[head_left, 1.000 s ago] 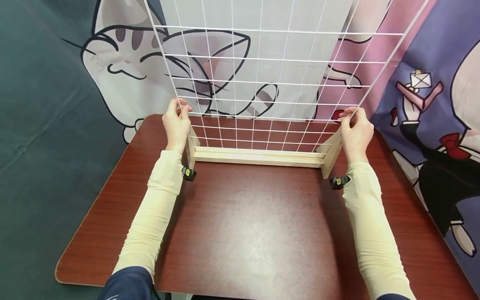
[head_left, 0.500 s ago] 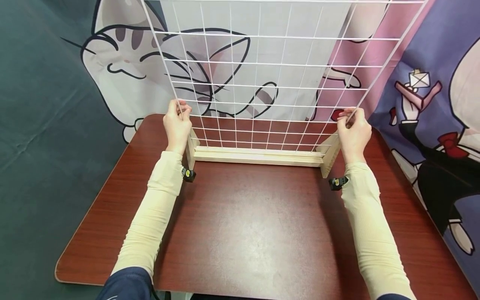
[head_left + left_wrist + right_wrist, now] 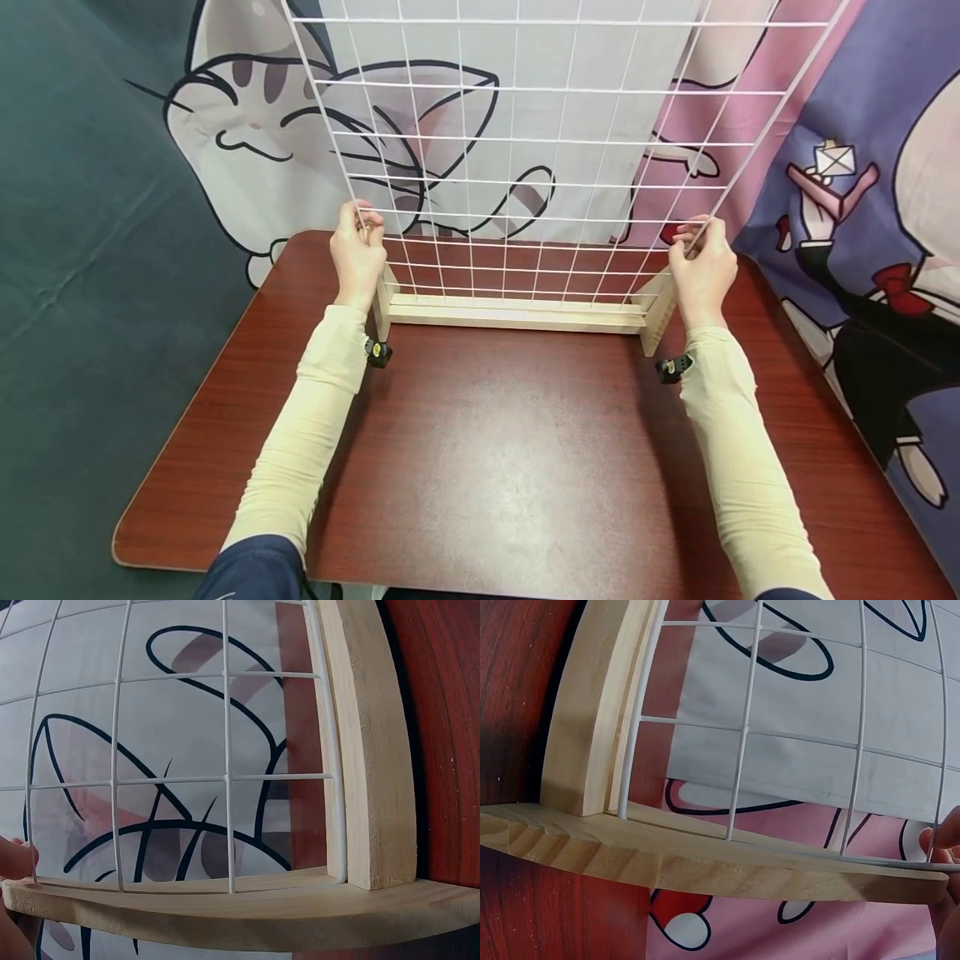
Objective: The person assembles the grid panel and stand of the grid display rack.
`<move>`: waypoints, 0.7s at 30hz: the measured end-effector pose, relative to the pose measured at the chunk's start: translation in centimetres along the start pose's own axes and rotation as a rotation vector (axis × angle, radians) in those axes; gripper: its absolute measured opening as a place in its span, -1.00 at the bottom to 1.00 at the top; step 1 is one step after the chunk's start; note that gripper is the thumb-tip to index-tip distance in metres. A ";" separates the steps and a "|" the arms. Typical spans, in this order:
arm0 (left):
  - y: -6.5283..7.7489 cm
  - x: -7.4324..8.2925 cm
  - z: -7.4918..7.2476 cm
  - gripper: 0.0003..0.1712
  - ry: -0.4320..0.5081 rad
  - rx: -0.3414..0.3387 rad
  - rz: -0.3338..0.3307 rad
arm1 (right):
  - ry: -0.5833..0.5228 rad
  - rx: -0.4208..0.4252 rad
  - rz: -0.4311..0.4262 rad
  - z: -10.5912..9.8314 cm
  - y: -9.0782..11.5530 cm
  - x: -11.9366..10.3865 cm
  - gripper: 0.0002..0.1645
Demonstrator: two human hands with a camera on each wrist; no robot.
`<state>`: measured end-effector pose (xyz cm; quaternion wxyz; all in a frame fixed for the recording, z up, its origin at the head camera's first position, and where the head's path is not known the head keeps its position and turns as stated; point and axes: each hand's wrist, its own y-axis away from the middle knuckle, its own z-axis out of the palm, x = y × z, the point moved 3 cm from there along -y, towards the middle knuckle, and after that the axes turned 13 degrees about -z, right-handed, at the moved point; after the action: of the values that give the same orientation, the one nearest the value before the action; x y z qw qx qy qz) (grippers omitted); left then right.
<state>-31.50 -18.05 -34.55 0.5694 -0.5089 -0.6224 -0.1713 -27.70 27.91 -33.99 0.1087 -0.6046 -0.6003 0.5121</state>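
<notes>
A white wire grid panel (image 3: 513, 138) stands over a pale wooden stand, whose crossbar (image 3: 517, 316) lies between two end boards. My left hand (image 3: 357, 254) pinches the panel's left edge wire, just above the left end board (image 3: 240, 922). On the other side, my right hand (image 3: 702, 267) pinches the right edge wire near the top of the right end board (image 3: 727, 862). Both wrist views show the bottom of the grid close beside the crossbar, its edge wires running along the end boards. Only fingertips of each hand appear there; the panel's top is out of view.
The stand sits toward the back of a reddish-brown table (image 3: 510, 467). Behind it hangs a cartoon cat curtain (image 3: 255, 183), with a purple and pink printed cloth (image 3: 840, 225) at the right. Small black cameras are strapped to both wrists.
The grid has come lower in the head view, its crosswires sliding down between the end boards. My right hand has shifted slightly left; my left hand has barely moved. Both keep their pinch.
</notes>
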 end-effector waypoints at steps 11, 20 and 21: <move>-0.2 -0.3 0.5 -0.63 0.020 -0.037 0.013 | -0.054 0.018 0.021 0.0 0.3 -0.1 -0.61; 0.2 -1.3 1.1 -0.58 0.120 -0.001 -0.003 | -0.216 0.030 -0.014 0.5 0.6 0.1 -0.55; 0.4 -1.5 1.1 -0.56 0.135 0.019 -0.015 | -0.228 0.029 -0.022 0.4 0.8 0.2 -0.53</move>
<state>-32.00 -17.68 -36.32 0.6135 -0.4862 -0.5881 -0.2033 -27.62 27.68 -34.86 0.0539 -0.5340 -0.6081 0.5850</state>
